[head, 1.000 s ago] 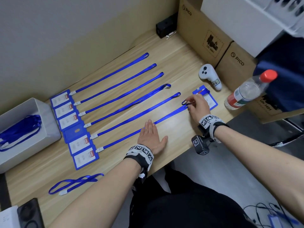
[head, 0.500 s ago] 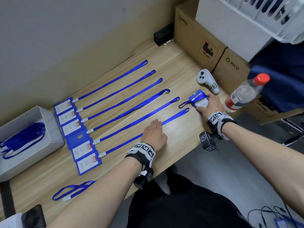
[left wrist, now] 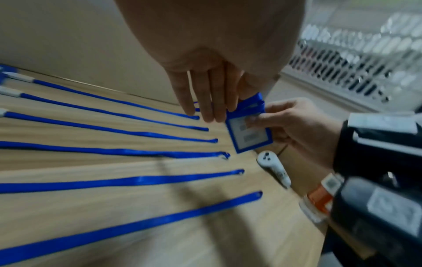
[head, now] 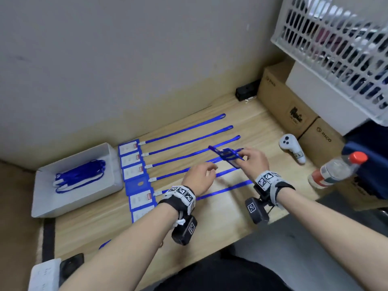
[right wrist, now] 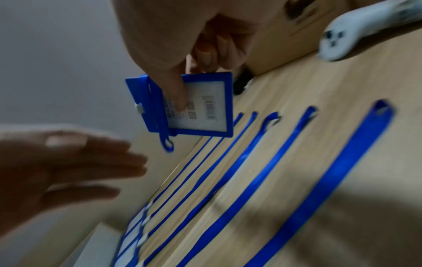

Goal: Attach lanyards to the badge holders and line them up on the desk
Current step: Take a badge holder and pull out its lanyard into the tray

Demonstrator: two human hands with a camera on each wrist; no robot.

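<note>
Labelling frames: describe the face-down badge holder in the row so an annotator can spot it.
Start at the grey tray at the desk's left end; a column of blue badge holders runs beside it, each clipped to a lanyard stretched rightward. The fourth from the wall is the face-down holder. Its neighbours show white cards; it alone shows a solid blue back with an oval cutout.

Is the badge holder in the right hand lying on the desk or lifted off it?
Lifted: the right hand pinches the badge holder in the air above the desk.
</note>
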